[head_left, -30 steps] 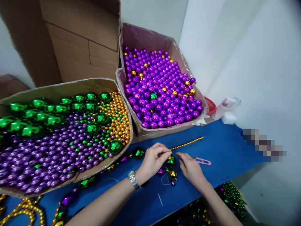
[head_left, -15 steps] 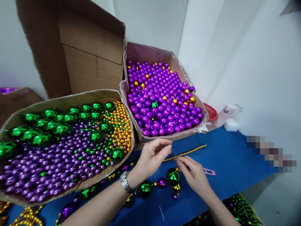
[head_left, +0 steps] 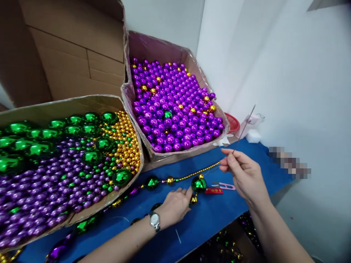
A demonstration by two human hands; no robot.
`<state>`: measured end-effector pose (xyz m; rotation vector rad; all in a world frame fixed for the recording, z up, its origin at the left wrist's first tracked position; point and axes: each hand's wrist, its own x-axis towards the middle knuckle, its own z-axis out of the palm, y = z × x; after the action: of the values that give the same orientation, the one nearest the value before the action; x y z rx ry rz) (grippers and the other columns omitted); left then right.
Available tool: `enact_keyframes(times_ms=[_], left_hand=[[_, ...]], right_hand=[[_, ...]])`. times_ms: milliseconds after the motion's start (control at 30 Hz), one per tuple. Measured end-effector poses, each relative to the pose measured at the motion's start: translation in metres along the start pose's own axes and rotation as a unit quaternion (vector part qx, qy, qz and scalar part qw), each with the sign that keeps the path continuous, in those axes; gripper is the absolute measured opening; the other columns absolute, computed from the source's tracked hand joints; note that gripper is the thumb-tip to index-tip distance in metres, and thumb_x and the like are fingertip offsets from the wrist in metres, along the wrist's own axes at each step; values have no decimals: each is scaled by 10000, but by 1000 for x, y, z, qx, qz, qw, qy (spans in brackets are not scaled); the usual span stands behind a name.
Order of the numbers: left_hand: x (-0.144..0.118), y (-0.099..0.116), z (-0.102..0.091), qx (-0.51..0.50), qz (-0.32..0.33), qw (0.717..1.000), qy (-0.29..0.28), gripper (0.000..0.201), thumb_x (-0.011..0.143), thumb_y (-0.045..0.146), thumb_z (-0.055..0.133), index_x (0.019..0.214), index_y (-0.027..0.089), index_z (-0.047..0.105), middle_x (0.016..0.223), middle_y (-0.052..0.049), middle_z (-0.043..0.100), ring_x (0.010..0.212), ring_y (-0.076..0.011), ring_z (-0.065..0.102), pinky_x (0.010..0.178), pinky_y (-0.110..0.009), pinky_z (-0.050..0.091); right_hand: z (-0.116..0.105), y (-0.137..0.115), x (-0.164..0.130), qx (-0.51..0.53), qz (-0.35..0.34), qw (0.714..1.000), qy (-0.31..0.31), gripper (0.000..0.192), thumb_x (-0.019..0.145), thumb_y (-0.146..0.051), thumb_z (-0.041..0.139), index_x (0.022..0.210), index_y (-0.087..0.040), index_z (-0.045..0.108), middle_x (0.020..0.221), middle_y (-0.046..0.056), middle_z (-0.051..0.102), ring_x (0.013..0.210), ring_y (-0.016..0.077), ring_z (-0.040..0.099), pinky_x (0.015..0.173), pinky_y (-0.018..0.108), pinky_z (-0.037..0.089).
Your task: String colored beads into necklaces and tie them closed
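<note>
While the right hand [head_left: 245,175] pinches a long thin needle [head_left: 245,127] that points up and away, the left hand [head_left: 175,205] lies flat and loose on the blue table [head_left: 214,219].

Its fingertips touch a big green ball [head_left: 199,184] on the bead string [head_left: 189,177]. Two open boxes sit far and left: one mixed box [head_left: 82,100], one purple box [head_left: 153,45]. One pair of red snips [head_left: 219,189] lies between the hands. Bare blue cloth lies near and right, up to the table edge.
</note>
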<state>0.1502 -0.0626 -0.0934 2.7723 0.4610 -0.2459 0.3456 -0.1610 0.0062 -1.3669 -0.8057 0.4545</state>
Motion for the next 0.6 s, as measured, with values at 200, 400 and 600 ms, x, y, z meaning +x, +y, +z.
enact_keyframes(times_ms=[200,400,600], left_hand=[[-13,-15,-5,50,18,999,-12,359,707,-21,454,1013,153,522,891,-113,639,765,-232,619,670,-342,491],[-21,-26,-9,85,2,996,-1,377,674,-51,441,985,137,537,881,-130,639,756,-242,619,655,-345,483],[-23,-16,-42,71,-5,996,45,141,812,225,516,930,172,572,852,-97,645,743,-245,618,642,-340,488]], right_hand=[[-11,19,4,17,32,999,18,342,861,-386,601,1162,-223,595,743,5,644,625,106,624,597,230,511],[-17,39,-4,-32,30,998,36,363,874,-418,564,1160,-195,586,766,18,639,638,118,618,596,234,504],[-2,50,-26,-115,55,988,-86,405,903,-446,493,1198,-179,567,854,64,671,721,167,657,640,276,547]])
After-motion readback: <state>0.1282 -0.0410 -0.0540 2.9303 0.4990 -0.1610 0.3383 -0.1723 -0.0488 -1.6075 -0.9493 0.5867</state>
